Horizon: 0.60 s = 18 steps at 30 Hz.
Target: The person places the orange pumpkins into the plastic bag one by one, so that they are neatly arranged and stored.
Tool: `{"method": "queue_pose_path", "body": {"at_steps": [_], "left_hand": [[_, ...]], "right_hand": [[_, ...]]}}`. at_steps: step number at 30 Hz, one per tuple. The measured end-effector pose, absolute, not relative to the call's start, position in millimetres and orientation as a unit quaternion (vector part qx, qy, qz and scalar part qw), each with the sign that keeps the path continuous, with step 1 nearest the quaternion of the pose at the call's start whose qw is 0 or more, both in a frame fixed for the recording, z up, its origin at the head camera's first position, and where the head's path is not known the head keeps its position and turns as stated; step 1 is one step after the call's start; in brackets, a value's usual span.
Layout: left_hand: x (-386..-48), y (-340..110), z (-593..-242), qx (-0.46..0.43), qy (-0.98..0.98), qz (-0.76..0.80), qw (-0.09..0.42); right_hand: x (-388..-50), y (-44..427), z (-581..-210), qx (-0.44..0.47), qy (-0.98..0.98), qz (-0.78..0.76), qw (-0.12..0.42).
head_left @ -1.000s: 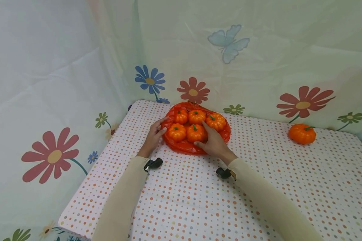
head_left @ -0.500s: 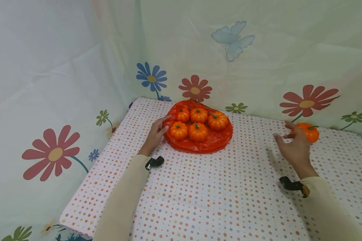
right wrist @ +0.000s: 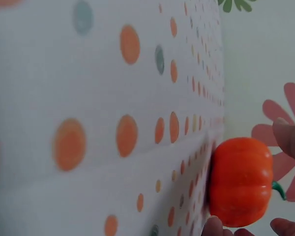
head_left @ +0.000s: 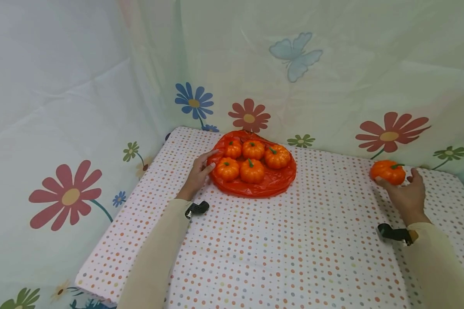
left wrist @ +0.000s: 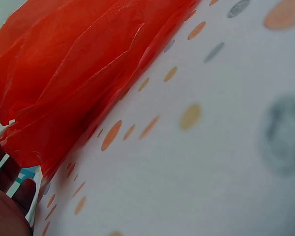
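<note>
A small orange pumpkin [head_left: 386,171] with a green stem sits on the dotted table at the far right. My right hand [head_left: 408,198] is beside it, thumb near its front left and the other fingers off its right side. In the right wrist view fingertips [right wrist: 214,227] lie close around the pumpkin [right wrist: 240,182], not gripping it. Left of centre, a red plastic bag [head_left: 251,189] lies spread, bearing several more pumpkins [head_left: 252,171]. My left hand [head_left: 196,177] rests at the bag's left edge with loosely extended fingers; the left wrist view shows them by the bag's rim [left wrist: 27,147].
The table [head_left: 255,249] has a white cloth with coloured dots. A pale curtain [head_left: 332,86] printed with flowers and a butterfly hangs behind it and along the left side. A small dark camera is strapped to each wrist.
My right hand has left the pumpkins on the bag and moved far right to the lone pumpkin, passing in front of it to its right side. My left hand stays at the bag.
</note>
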State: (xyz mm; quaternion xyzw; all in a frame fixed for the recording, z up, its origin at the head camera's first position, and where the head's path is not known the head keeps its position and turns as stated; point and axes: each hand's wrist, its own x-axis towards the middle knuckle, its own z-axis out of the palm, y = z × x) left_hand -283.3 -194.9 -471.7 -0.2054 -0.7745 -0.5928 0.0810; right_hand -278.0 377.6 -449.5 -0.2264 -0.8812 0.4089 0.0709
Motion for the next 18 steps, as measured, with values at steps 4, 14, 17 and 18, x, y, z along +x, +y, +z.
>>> {"method": "queue_pose_path", "body": {"at_steps": [4,14,17,18], "left_hand": [[-284.2,-194.6,-474.6,-0.205,-0.773,-0.596,0.072],[-283.0,-195.4,-472.4,-0.192,-0.791,-0.576,0.075],[-282.1,-196.3,-470.9,-0.184,-0.797,-0.571,0.072],[-281.9,-196.5,-470.7,-0.183,-0.798,-0.57,0.072]], "right_hand": [[-286.0,383.2,-455.9,-0.22,-0.882,0.414,0.055],[-300.7,391.0,-462.2,-0.238,-0.891,0.384,0.038],[-303.8,390.5,-462.5,-0.24,-0.893,0.378,0.036],[-304.5,390.1,-462.5,-0.239,-0.894,0.376,0.035]]}}
